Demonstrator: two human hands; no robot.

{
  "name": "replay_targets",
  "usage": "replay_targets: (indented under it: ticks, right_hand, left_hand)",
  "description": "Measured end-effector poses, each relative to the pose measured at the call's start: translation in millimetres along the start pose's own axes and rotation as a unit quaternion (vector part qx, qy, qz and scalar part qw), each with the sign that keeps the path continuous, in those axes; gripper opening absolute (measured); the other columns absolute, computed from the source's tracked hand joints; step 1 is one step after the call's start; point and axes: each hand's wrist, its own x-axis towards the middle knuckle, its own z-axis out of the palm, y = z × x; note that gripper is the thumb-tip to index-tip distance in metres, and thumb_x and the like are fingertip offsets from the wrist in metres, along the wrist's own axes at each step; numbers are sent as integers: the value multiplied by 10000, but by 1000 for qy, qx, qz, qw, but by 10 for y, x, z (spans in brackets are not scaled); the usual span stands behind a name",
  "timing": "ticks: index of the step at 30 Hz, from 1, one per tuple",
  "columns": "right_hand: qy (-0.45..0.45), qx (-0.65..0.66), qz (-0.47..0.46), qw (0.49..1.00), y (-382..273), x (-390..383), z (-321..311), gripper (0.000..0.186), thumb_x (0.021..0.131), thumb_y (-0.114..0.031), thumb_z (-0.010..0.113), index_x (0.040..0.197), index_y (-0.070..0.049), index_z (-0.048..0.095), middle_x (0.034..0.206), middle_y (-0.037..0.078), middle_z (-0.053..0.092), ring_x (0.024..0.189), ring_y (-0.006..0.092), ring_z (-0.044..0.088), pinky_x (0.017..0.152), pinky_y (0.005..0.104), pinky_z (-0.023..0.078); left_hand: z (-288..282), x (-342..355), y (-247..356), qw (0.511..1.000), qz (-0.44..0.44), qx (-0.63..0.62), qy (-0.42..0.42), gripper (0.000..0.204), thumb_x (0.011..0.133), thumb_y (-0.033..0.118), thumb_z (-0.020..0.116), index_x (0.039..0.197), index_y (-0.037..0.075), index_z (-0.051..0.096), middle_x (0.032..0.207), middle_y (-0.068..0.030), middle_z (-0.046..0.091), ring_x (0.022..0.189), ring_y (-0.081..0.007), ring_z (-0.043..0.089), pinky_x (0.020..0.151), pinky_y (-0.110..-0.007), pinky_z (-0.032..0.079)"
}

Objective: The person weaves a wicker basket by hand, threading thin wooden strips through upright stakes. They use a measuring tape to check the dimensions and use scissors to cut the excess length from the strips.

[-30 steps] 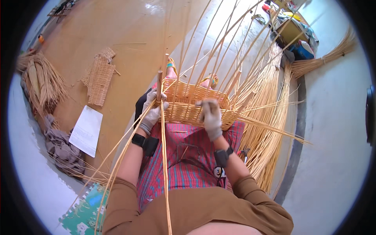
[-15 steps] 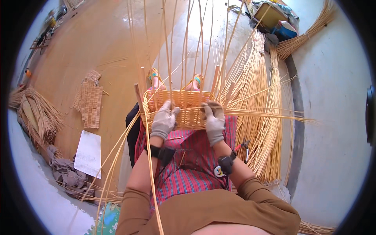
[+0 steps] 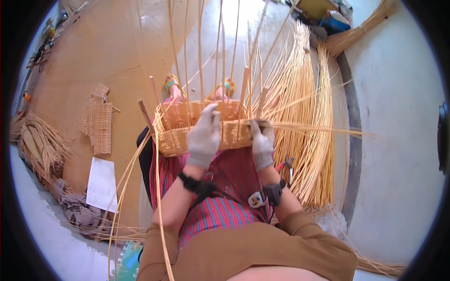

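Basket [image 3: 234, 136], above the lap [image 3: 215, 218]: low walls woven, tall stakes [image 3: 200, 54] left unwoven; left hand [image 3: 204, 138] grip open, apparently empty; right hand [image 3: 263, 145] grip curled at near-right corner, hold unclear.

An open-topped rectangular wicker basket [image 3: 171, 143] sits across the lap [image 3: 234, 166], 4 thick corner stakes [image 3: 244, 86] and thin rods [image 3: 200, 56] rising.

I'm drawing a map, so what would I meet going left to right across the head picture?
Bushy straw bundle, flat woven panel, leftmost basket stick, left gloved hand, right gloved hand, pile of long canes, dark thing at the right edge.
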Motion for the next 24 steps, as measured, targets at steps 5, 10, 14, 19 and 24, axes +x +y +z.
replay_targets:
  ticks: [5,10,14,19,24]
  right_hand:
    - [-16,-151,-408,900,-732,476,458,338,975,35,596,1310,-2,574,1249,99,671,1086,189,681,916,312,558]
    - [39,173,-252,951,-3,468,-279,375,980,28,590,1351,11,543,1304,113,657,933,224,742,894,344,584]
    - [-76,-34,-41,996,71,-185,-485,471,984,-4,603,1439,-13,482,1368,132,625,1080,254,713,989,367,556]
    - [-108,-245,-318,910,-31,11,-44,689,926,-1,652,1557,-38,379,1521,185,498,1415,298,480,1172,379,390]
    - [-144,-130,-257,947,-174,-488,406,440,923,-16,658,1351,-106,607,1245,147,662,1089,309,671,910,415,557]
  left_hand:
    - [411,157,35,983,-54,120,-126,345,1058,389,534,1134,58,600,1008,-221,715,911,-405,693,759,-501,522]
    - [460,180,-67,987,-63,89,-121,298,1028,354,617,1032,57,601,876,-167,701,819,-354,680,769,-459,524]
    - [402,82,-76,990,-11,-107,-89,131,991,135,681,1075,47,632,899,-94,683,729,-194,640,706,-350,525]
    - [-328,-446,-418,981,191,-19,2,207,956,17,670,1158,39,634,1015,-89,648,785,-164,611,718,-306,515]
    - [-908,-546,-1069,968,-52,100,223,418,924,191,776,1242,-12,595,1111,-116,621,843,-153,611,710,-302,511]
